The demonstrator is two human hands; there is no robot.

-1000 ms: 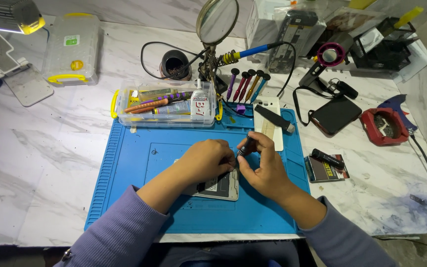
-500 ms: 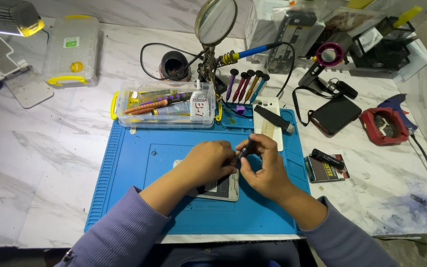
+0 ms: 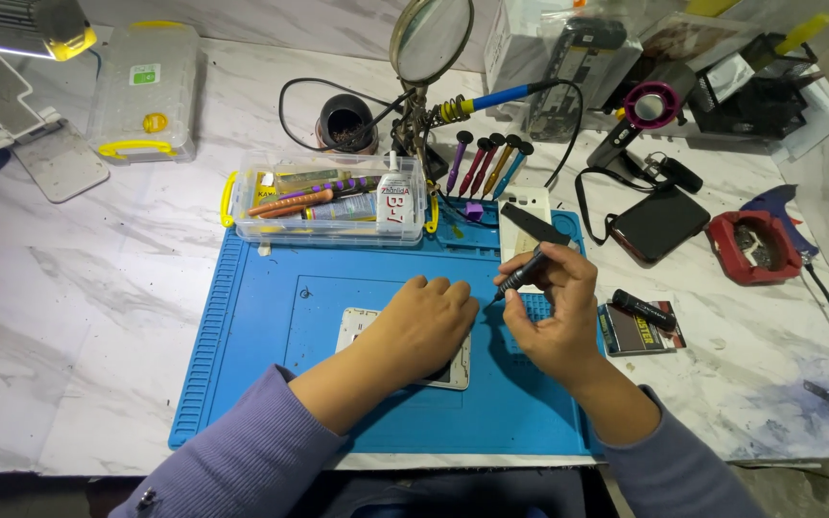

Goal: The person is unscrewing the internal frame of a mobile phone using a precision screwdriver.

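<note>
A clear lidded box (image 3: pixel 143 91) with a green label stands far left, and a clear yellow-handled tub (image 3: pixel 326 201) holds a white-labelled tube (image 3: pixel 393 200).

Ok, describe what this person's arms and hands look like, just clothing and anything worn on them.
Both arms wear long lilac-purple knit sleeves with ribbed cuffs, ending just above the wrists. The left hand and right hand are bare: no gloves, and no rings, watch or wrist strap visible. A small dark button shows on the left sleeve near the elbow.
</note>
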